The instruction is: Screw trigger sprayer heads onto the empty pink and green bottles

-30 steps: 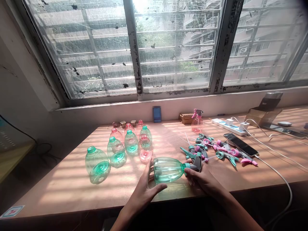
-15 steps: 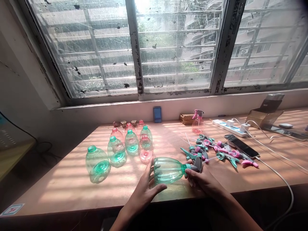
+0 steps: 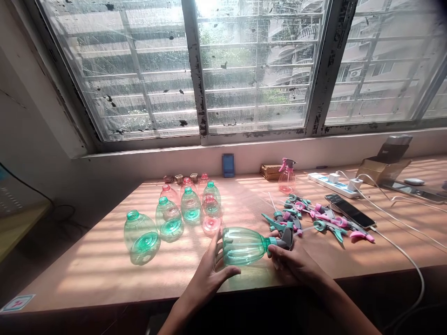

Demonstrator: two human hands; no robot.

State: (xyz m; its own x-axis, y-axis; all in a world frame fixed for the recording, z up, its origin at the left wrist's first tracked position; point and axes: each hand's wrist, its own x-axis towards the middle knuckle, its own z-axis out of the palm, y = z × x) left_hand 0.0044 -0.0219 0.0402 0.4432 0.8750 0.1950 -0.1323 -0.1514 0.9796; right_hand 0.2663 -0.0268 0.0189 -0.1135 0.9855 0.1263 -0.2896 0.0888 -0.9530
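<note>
A clear green spray bottle lies on its side in the air above the table's front edge, base to the left. My left hand cups its base, fingers behind and thumb stretched underneath. At the neck, my right hand pinches the collar of the grey-and-teal spray head, which sits on the bottle's mouth. Part of the right fingers is hidden behind the neck. Several open green bottles and pink bottles stand to the left. Right of my hands lies a pile of loose spray heads.
A pink spray bottle with its head on stands at the back, beside a brown box. A phone on a white cable, a power strip and a cardboard box are on the right. A blue object leans against the wall.
Almost nothing differs. Both hands keep their hold on the green bottle and its spray head; the view has shifted very slightly.
</note>
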